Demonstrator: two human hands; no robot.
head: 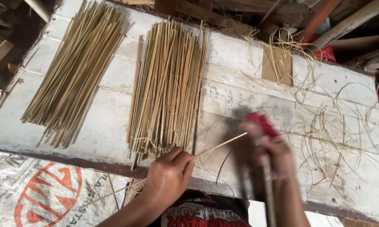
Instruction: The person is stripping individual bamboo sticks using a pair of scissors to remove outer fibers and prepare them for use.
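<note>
My left hand [169, 173] pinches a thin bamboo stick [221, 144] at the near edge of a white wooden board [231, 105]; the stick points up and right towards my right hand. My right hand [270, 156], blurred by motion, grips a knife with a red handle [263, 125] whose long blade [268, 193] runs down towards me. The stick's far tip is right beside that hand. Just left of the stick lies a pile of split bamboo sticks [168, 88].
A second bamboo pile [73, 71] lies at the board's left. Curled shavings [324, 134] are strewn over the right part. A cardboard piece [277, 65] sits at the far side. A printed white sack [42, 193] lies below left, and timber clutter lines the far edge.
</note>
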